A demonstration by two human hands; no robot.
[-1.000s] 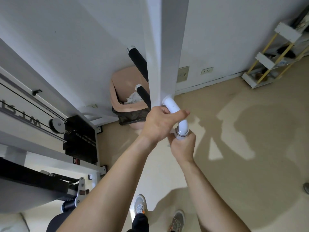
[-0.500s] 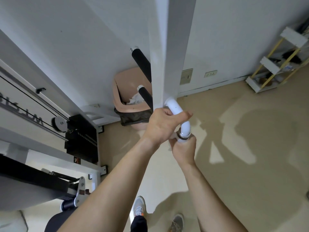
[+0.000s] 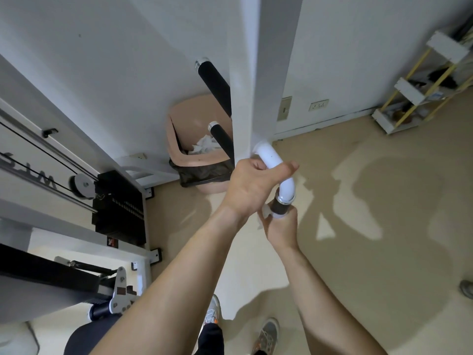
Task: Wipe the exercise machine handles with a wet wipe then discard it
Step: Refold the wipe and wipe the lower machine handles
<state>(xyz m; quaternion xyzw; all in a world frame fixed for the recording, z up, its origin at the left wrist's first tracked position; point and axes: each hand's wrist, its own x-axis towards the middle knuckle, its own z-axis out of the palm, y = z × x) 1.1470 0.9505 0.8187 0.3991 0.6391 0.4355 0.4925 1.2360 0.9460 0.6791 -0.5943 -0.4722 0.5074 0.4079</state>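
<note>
Over beige floor (image 3: 371, 226), our right hand (image 3: 281, 228) curls the wet wipe (image 3: 266, 210) round the handle (image 3: 279, 206), just below our left hand (image 3: 252, 187) gripping the white tube (image 3: 268, 156).

Glossy white tube (image 3: 270, 158), matt black grip (image 3: 279, 207)

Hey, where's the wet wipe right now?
In the head view, near the centre, the wet wipe is held in the right hand against the black handle grip, just below the left hand on the white tube.
</note>
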